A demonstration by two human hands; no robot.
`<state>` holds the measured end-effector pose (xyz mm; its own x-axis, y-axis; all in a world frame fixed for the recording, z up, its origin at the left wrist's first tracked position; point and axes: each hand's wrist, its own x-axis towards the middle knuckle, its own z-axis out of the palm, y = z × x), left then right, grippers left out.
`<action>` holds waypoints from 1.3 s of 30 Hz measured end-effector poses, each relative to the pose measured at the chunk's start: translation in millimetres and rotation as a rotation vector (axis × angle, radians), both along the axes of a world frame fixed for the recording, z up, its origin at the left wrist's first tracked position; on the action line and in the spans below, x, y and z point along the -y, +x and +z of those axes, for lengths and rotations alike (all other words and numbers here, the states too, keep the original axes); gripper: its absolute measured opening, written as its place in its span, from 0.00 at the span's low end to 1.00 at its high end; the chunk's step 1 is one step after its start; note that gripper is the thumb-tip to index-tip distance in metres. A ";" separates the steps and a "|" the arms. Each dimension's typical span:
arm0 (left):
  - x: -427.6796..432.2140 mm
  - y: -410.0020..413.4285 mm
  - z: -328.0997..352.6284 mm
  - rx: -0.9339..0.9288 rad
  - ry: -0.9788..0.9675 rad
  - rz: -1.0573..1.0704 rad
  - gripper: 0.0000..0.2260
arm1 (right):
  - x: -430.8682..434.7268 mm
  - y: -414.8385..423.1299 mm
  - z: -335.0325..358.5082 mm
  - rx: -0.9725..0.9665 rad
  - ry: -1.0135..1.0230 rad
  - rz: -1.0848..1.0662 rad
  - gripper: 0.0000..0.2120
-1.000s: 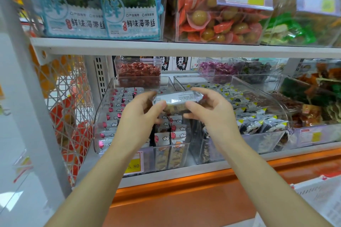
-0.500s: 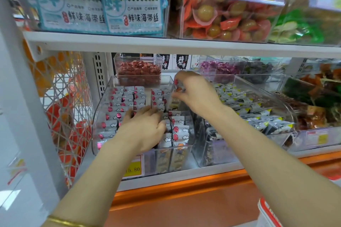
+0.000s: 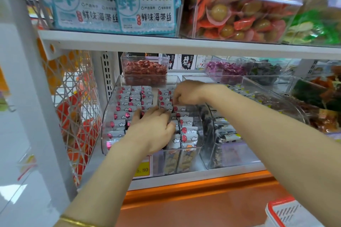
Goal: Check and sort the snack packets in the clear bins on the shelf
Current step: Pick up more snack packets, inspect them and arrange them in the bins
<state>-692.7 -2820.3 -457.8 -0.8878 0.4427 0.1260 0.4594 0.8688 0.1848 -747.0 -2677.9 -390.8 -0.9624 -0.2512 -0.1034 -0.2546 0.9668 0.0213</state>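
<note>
The clear bin (image 3: 110, 108) is set on the lower shelf (image 3: 184, 178), at the centre of the view, sloping forward so that its stock can be read from above. It is filled with white snack packets (image 3: 127, 107) marked in red and laid in overlapping rows. Both arms are reached into it.

The left hand (image 3: 153, 131) is laid palm down on the packets near the middle of the bin. Its fingers (image 3: 156, 113) are held straight and slightly apart and pointed toward 12 o'clock, with nothing gripped. This is probably done to pin the front rows flat while the back ones are handled.

The right hand (image 3: 188, 93) is brought in from 3 o'clock to the back of the right-hand rows. Its fingers (image 3: 175, 98) are curled down with the tips among the packets. Whether a packet is pinched there cannot be told, since the tips are hidden by the knuckles. The reach suggests that a packet is being seated or straightened in line.

A small tub of red sweets (image 3: 145, 72) is seen at 12 o'clock of the bin. A second clear bin (image 3: 239, 153) of darker packets lies at 3 o'clock, and a yellow price tag (image 3: 143, 169) at 6 o'clock.

The sorting is judged to be under way in this bin.
</note>
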 end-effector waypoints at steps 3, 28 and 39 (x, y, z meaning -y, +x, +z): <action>-0.8 1.6 0.5 0.000 0.010 -0.008 0.20 | -1.7 -8.8 1.7 -0.188 -0.142 0.000 0.13; 2.4 22.2 19.0 -0.139 0.684 0.079 0.18 | -23.5 102.5 -25.2 -0.798 -0.892 -0.183 0.06; 7.0 36.1 21.8 0.434 1.194 0.054 0.10 | -29.7 125.4 -34.9 -0.271 -1.885 -0.318 0.08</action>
